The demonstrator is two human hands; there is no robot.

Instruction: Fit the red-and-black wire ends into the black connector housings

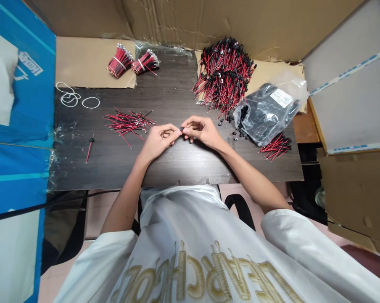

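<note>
Over the middle of the table, my left hand (pixel 162 139) and my right hand (pixel 201 129) meet fingertip to fingertip, both pinched closed. A small black plastic connector (pixel 181 128) shows between the fingertips, with a hint of red wire beside my right fingers. Most of that piece is hidden by the fingers. Just left of my left hand lies a loose pile of red and black wires (pixel 127 122). Several tiny black connectors (pixel 220 122) are scattered right of my right hand, by a clear plastic bag (pixel 268 113) of black parts.
A large heap of red and black wires with black connectors (pixel 224 75) lies at the back, a smaller bunch (pixel 275 147) at right. Two banded wire bundles (pixel 120 61) rest on cardboard (pixel 79 63). White rubber bands (pixel 91 102) and one connector wire (pixel 89 150) lie left. Cardboard walls surround the table.
</note>
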